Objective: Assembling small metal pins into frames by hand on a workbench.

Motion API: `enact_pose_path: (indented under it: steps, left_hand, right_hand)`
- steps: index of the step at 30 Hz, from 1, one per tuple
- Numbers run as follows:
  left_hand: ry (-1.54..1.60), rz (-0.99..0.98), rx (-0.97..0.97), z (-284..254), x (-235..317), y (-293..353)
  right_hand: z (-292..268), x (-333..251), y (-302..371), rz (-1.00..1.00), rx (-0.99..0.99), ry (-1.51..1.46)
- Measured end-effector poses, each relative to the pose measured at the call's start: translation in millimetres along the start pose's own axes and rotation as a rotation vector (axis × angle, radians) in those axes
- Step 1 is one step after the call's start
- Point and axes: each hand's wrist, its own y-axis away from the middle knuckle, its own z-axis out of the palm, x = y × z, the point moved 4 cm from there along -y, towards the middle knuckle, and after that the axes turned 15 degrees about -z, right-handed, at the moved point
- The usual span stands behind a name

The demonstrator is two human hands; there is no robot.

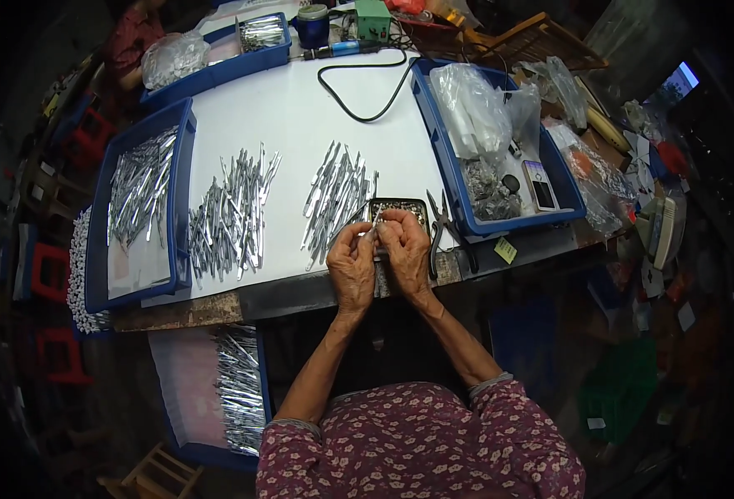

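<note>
Looks mid-batch to me: left hand and right hand pinch a slim metal piece by the near parts tray, metal piles lie left, can't tell which are finished.

Slim silvery piece between both hands

Cluttered workshop, paper-covered workbench, blue trays of metal parts, pliers, corded handheld tool
</note>
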Motion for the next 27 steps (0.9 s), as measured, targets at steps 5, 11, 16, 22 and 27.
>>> enact_pose_path:
  steps: [5,11,16,22,27]
  left_hand:
    - [0.099,-0.057,-0.025,-2,-1,-1]
    - [0.181,-0.110,-0.086,-3,0,1]
    - [0.280,-0.164,-0.167,-5,1,-1]
    - [0.320,-0.152,-0.177,-10,2,-2]
    - [0.353,-0.148,-0.187,-10,-4,-2]
  right_hand:
    - [4,-2,0,-0.002,0.005,-0.055]
    - [6,-4,-3,0.048,0.002,-0.172]
    - [5,6,-3,0.102,-0.008,-0.348]
    - [9,-4,-4,0.107,-0.109,-0.231]
    - [5,1,-3,0.089,-0.066,-0.151]
